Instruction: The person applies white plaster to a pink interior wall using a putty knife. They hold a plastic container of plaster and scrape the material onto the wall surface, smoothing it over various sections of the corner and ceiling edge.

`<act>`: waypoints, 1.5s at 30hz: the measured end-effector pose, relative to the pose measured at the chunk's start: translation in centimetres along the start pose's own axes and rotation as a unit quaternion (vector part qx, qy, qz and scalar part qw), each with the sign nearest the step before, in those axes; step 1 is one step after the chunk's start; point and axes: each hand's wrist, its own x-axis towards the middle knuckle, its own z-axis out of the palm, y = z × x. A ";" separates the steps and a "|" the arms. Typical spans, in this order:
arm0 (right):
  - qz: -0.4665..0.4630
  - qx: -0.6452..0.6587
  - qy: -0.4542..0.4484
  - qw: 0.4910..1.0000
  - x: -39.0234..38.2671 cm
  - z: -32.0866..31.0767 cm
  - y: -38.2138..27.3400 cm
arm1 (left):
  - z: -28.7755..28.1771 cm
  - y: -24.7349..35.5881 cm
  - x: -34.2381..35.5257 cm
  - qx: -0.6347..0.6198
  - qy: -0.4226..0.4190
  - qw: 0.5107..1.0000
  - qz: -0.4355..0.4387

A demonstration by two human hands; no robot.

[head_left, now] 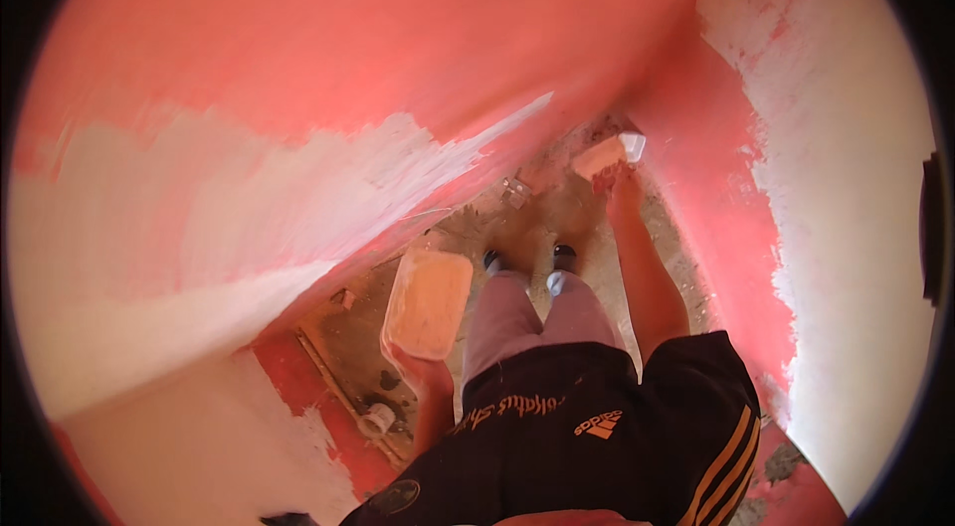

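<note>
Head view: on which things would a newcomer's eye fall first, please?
The large red wall, partly coated whitish, dominates the upper left. Just left of centre, the left hand holds a pale rectangular tray. Farther up and right, the right hand grips a flat scraper-like tool, white at one end.

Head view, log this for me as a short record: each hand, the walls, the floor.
Left hand: the person's left hand grips the near end of a pale, round-cornered board or tray
Right hand: the person's right hand, stretched forward, holds a wide flat tool, white at its right end
Left wall: red wall with a broad, ragged whitish patch
Right wall: red strip beside a whitish area
Floor: brownish floor, stained; small white container at lower left
</note>
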 end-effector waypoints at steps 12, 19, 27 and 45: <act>-0.322 -0.666 0.207 0.640 20.6 2.8 9.6 | 0.5 -2.7 3.8 -0.043 -0.079 0.988 -0.125; -0.255 -0.614 0.012 0.747 5.9 8.1 22.4 | -1.9 -2.0 7.7 -0.051 -0.088 0.984 -0.145; -0.255 -0.611 0.193 0.724 15.5 6.0 9.2 | -0.8 -0.3 9.7 -0.044 -0.063 0.986 -0.149; -0.232 -0.576 0.106 0.777 9.9 4.1 22.4 | -0.9 -1.1 11.8 -0.012 -0.108 0.984 -0.142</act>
